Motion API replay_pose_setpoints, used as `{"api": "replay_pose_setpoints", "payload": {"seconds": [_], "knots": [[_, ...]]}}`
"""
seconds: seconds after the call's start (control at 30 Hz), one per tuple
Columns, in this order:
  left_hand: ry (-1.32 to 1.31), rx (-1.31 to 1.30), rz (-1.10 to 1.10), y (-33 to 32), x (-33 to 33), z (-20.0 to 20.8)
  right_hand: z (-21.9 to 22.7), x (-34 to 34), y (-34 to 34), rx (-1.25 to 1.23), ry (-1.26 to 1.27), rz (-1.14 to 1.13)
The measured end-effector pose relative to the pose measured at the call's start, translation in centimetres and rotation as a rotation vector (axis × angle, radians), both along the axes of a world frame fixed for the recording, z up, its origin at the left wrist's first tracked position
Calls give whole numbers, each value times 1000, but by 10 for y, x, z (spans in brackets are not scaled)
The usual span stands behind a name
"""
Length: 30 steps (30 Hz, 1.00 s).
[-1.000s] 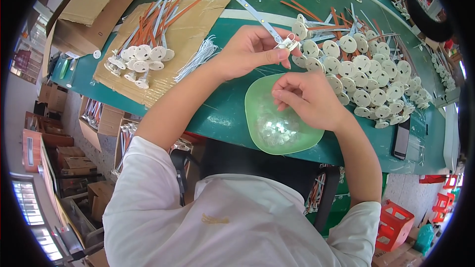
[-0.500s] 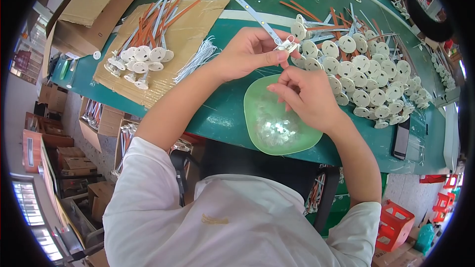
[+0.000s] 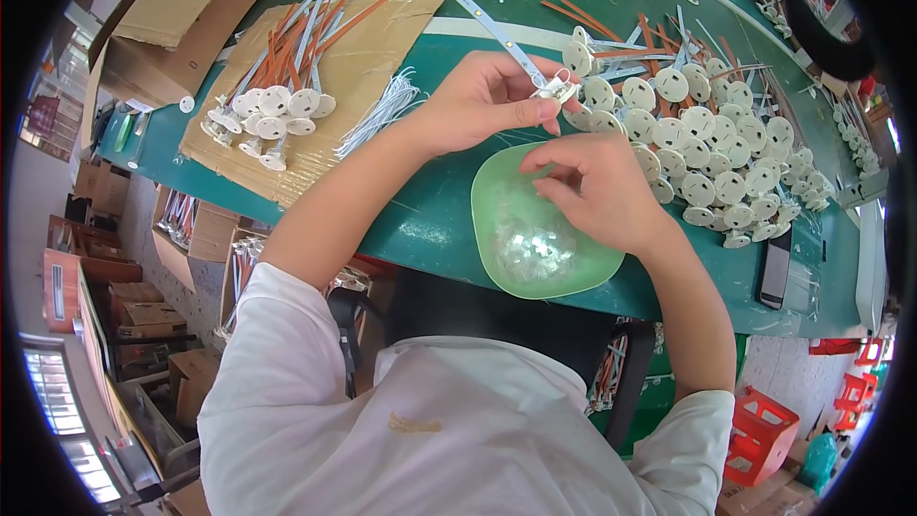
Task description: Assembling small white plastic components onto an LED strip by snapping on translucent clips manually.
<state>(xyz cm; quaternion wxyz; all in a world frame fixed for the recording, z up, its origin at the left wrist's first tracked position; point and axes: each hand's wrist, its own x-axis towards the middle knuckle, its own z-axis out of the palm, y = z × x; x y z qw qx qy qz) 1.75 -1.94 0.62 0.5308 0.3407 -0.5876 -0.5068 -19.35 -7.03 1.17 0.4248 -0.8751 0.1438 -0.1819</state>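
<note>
A green worktop [image 3: 449, 220] fills the view, curving away toward the top. On its left part lies a sheet of brown cardboard [image 3: 373, 67] carrying a small group of white round discs on orange and grey stems [image 3: 272, 100] and a loose bundle of thin white wires [image 3: 382, 113]. To the right spreads a far larger heap of the same white discs [image 3: 726, 148], packed edge to edge, with orange strips [image 3: 592, 19] behind them. A dark phone [image 3: 774, 268] lies flat near the worktop's right front edge.

At the front edge sits a pale green bowl [image 3: 506, 268] holding small clear plastic pieces [image 3: 530, 248].

The left hand [image 3: 482, 100] is closed in a pinch — thumb and forefinger grip the end of a long white strip [image 3: 478, 14] where a small white fitting [image 3: 556, 89] sits; the strip runs up and away to the left across the worktop. The right hand [image 3: 592, 186] hovers over the bowl's far rim, just below the left hand, fingers curled inward with the tips drawn together; whether it holds 1 of the clear pieces cannot be told.
</note>
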Motion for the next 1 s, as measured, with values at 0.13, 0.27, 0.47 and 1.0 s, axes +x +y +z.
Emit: {"api": "replay_pose_setpoints", "payload": {"seconds": [0.13,0.27,0.47,1.0], "knots": [[-15,-4,30,1,2,0,12,-4,-2,-216,-12,62],[-11,-4,26,0,-1,1,15,-6,0,-171,31,424],[12,-1,16,0,-1,1,9,-7,2,-162,197,435],[-21,-32,58,-1,1,1,18,-11,-3,1,-130,310]]}}
